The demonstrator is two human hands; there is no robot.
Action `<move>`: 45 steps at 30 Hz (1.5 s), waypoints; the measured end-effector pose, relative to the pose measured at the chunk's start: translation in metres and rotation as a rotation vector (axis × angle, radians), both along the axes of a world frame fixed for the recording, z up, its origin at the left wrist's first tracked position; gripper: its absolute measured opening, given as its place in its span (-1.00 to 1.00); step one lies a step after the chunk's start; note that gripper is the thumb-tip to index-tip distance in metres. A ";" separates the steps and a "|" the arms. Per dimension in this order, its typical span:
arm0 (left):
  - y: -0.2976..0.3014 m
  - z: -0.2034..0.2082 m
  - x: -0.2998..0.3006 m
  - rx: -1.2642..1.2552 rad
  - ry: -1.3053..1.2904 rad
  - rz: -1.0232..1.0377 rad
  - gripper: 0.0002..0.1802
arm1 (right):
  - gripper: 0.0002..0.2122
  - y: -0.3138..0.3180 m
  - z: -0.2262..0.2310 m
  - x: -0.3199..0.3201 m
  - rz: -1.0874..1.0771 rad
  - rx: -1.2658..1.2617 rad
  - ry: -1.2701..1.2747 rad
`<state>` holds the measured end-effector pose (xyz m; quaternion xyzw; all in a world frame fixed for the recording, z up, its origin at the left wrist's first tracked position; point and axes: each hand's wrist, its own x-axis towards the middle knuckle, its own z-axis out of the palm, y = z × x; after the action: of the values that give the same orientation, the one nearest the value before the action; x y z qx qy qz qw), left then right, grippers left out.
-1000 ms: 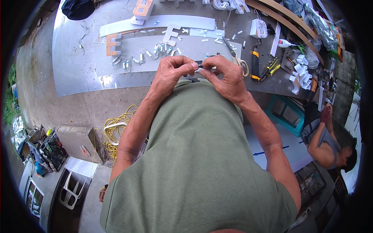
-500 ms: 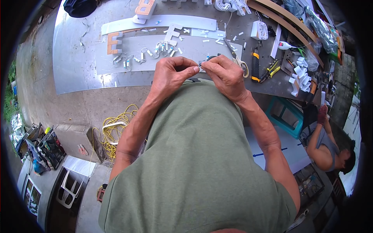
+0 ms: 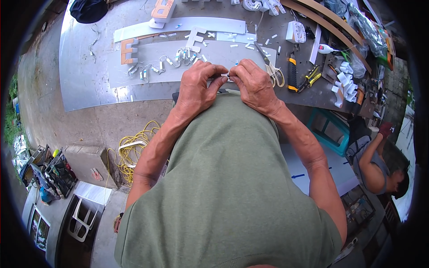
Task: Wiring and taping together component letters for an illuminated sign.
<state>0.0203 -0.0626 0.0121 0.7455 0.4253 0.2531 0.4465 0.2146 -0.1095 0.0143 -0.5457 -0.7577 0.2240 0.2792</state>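
Close to the table's near edge, my left hand (image 3: 201, 85) and my right hand (image 3: 258, 85) meet fingertip to fingertip. Both are closed in a pinch on something tiny, whitish and dark, too small to name. Just beyond them a string of small white light modules (image 3: 155, 69) with thin wires lies on a grey sheet (image 3: 167, 50). The wires bunch up beside a white letter E (image 3: 195, 39). Farther left stands another letter E (image 3: 129, 52) with a brown face. Scissors with cream handles (image 3: 279, 77) rest right beside my right hand.
On the table's right lie a yellow-black box cutter (image 3: 292, 78), yellow-handled pliers (image 3: 312, 81), white curled pieces (image 3: 345, 85) and a small bottle (image 3: 325, 48). A teal stool (image 3: 343, 139) stands below. A coworker with a gloved hand (image 3: 385, 129) is at far right.
My hands have shifted slightly, with the right fingers more upright, still pinching together. At the right, the coworker's gloved hand has moved outward, and the white piece seen above it no longer shows there.
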 end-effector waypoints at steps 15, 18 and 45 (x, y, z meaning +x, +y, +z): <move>0.008 0.003 0.000 -0.057 -0.023 -0.069 -0.79 | -0.88 0.003 0.008 0.015 -0.007 -0.146 0.201; 0.012 0.003 -0.001 -0.084 -0.063 -0.143 -0.81 | -0.87 0.006 0.014 0.018 0.015 -0.175 0.222; 0.025 -0.020 -0.016 -1.277 -0.525 -0.034 -0.85 | -0.80 0.008 0.006 0.017 0.135 0.140 0.146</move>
<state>0.0043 -0.0374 -0.0083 0.2569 0.3569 0.1181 0.8903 0.2320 -0.1014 0.0199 -0.4549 -0.7840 0.2279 0.3555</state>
